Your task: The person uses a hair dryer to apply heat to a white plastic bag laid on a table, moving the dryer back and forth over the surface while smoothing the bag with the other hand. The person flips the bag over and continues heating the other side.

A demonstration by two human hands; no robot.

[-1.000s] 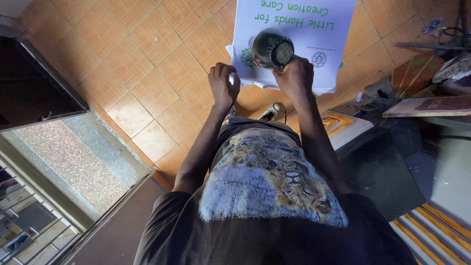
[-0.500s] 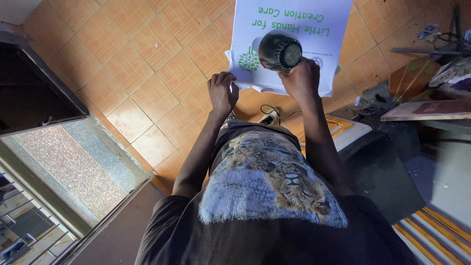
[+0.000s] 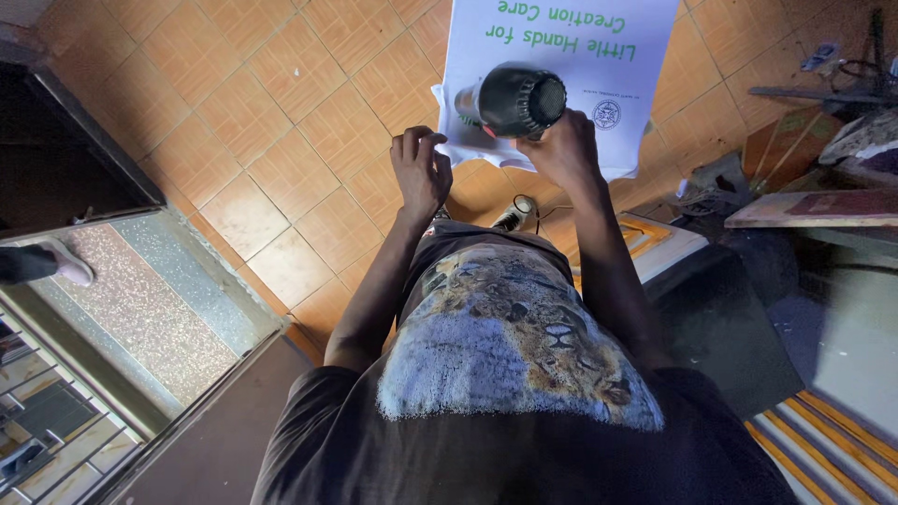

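Note:
My right hand (image 3: 561, 150) is shut on the handle of a black hair dryer (image 3: 510, 98). The dryer is held sideways over a white printed shirt (image 3: 571, 37), with its nozzle pointing left. The shirt hangs or lies spread in front of me above the orange tiled floor (image 3: 281, 112). My left hand (image 3: 421, 168) pinches the shirt's lower left edge, its fingers curled around the fabric. The two hands are about a hand's width apart.
A white plug adapter with a cable (image 3: 513, 213) lies on the tiles below my hands. Wooden boards and clutter (image 3: 814, 210) sit at the right, with a dark mat (image 3: 739, 318) beneath. A stone doorstep (image 3: 140, 299) and someone's slippered foot (image 3: 61, 264) are at the left.
The dryer has turned from showing its rear grille to lying sideways, nozzle to the left. The view has shifted closer to the shirt. My left hand stays at the shirt's edge.

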